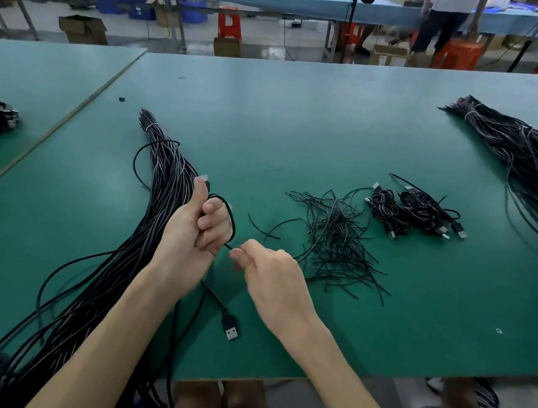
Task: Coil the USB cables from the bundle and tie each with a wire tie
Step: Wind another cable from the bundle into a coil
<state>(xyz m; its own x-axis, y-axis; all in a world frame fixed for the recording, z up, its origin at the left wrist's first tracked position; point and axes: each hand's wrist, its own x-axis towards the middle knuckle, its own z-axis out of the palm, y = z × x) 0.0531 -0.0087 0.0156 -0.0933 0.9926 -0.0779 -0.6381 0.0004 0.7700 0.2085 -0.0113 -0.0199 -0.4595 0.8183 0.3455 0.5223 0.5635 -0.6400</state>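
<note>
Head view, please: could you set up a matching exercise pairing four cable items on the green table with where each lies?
1 wire ties
2 coiled cables
3 loose USB plug
4 cable bundle

A between the forearms
B left of the left hand
C farthest right of the four
D just right of the right hand

Pairs: 1-D, 2-C, 3-A, 4-B

Both bare forearms rise from the bottom edge and meet at frame centre. The left hand (194,231) stands thumb-up, fingers curled round a looped cable (232,221). The right hand (270,280), just beside it, knuckles up, pinches the same cable at its fingertips.
</note>
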